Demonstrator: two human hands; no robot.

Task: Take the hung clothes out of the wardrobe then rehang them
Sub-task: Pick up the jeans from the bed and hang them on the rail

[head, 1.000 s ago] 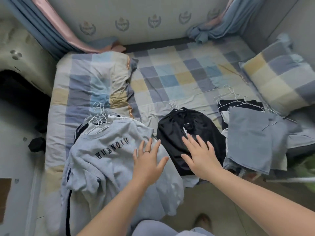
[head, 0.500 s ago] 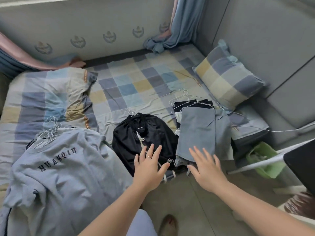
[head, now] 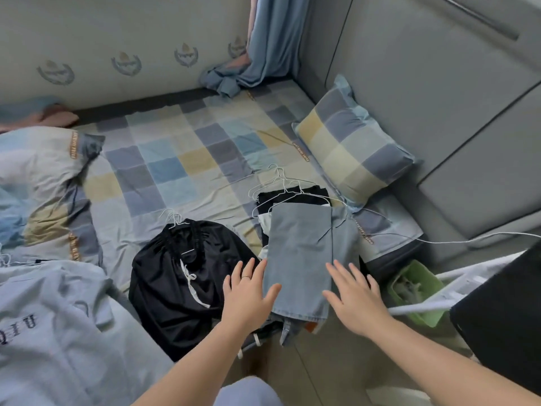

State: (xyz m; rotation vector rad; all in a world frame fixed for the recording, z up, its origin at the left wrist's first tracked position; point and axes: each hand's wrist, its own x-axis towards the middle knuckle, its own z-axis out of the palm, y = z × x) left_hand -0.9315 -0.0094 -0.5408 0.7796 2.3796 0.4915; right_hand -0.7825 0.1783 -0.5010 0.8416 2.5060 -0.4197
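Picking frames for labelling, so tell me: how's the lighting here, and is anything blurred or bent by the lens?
Head view: soft, even light with no glare, only faint shadows beneath the left hand and right hand; head view: the folded denim garment is sharp, while wide-angle distortion bows the seams of the grey padded panel.

Checked-sheet bed (head: 181, 159), centre. Emblem-printed wall (head: 117, 30) borders its far edge, grey padded panel (head: 424, 92) its right edge. Blue curtain (head: 272, 45) hangs at the far right corner.
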